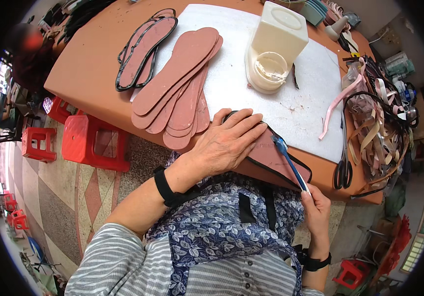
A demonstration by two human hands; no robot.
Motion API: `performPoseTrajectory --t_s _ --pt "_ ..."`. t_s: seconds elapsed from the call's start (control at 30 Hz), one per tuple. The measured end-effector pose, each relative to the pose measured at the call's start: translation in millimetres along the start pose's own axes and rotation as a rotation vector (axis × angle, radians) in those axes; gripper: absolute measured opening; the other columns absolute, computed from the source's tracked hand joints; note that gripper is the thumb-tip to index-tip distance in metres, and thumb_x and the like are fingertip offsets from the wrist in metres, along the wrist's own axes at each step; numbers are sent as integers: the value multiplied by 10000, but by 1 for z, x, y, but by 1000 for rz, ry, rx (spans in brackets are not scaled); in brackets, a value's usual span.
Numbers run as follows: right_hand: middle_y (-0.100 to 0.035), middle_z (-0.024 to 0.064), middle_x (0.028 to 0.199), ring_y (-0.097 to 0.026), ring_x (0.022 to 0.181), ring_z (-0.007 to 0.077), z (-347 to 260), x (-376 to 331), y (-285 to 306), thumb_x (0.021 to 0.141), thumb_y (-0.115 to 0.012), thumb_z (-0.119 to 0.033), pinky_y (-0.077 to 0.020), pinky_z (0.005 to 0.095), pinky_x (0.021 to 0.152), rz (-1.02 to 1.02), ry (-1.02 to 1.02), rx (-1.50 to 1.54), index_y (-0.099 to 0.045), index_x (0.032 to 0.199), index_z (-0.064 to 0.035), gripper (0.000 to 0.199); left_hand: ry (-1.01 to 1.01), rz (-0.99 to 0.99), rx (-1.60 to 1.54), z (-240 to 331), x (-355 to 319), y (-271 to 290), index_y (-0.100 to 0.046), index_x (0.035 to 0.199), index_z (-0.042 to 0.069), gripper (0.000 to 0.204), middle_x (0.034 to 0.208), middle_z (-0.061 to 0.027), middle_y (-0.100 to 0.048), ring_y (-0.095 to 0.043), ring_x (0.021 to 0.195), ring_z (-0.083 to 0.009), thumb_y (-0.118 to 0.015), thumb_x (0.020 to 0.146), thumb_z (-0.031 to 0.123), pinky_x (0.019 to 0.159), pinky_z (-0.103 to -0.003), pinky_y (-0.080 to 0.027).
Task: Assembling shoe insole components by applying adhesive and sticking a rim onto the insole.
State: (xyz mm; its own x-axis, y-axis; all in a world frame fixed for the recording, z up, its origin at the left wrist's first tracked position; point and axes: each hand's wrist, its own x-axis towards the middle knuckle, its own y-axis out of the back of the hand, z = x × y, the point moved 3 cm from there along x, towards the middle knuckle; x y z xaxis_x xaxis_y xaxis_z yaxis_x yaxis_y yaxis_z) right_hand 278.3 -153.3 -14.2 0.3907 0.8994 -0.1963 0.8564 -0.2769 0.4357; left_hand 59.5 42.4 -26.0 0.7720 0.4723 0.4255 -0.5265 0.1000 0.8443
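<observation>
So the biggest thing here is the orange-brown surface (88,61), with a white sheet (320,93) over a good chunk of it. Off to the right there's a messy tangle of strips (369,118), and if one snagged the person's sleeve or wrist it could drag stuff along with it. On the sheet sits a cream-white container (283,32) with pale gunk around its round opening. Left of that is a fanned pile of pink insole shapes (182,84), and just beyond it a few insoles with dark trim (147,47); a stray drip could mark either lot tbh

The main piece is a black-edged insole (291,170) at the near edge of the surface. The left hand (226,143) lies across one end, fingers stretched out and only slightly fanned; can't tell where the thumb is. If that hand eased up, I reckon the insole could skid or tip toward the lap

Scissors (343,172) lie near the right edge, so an elbow bump might knock them off. Smallest is a blue-and-white brush (291,162), handle pinched between the right hand's (315,207) thumb and fingers, head down on the pink near the trim. Too much pressure or a loaded head could smear that black edge
</observation>
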Motion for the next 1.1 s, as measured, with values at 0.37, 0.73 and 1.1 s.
performPoseTrajectory --t_s 0.37,0.73,1.1 --pt "-539 -53 742 -459 701 44 -22 13 -13 976 -610 -161 -388 222 623 -63 -52 -41 -685 1130 33 259 38 26 -114 -1 -1 3 -439 1407 52 555 1411 -137 -519 -464 1356 -299 -645 895 103 1083 -486 -319" --pt "-549 -26 723 -476 695 55 -31 26 -26 983 -605 -196 -404 247 615 -47 26 -73 -689 1116 31 276 39 44 -117 0 -1 3 -396 1437 26 618 1381 -161 -527 -474 1348 -307 -660 881 82 1086 -500 -322" --pt "-644 29 803 -548 768 77 -24 28 -20 985 -600 -195 -461 249 711 -13 105 -36 -685 1139 31 286 48 38 -127 -1 -1 3 -385 1443 34 634 1388 -160 -524 -471 1350 -306 -664 877 88 1089 -500 -320"
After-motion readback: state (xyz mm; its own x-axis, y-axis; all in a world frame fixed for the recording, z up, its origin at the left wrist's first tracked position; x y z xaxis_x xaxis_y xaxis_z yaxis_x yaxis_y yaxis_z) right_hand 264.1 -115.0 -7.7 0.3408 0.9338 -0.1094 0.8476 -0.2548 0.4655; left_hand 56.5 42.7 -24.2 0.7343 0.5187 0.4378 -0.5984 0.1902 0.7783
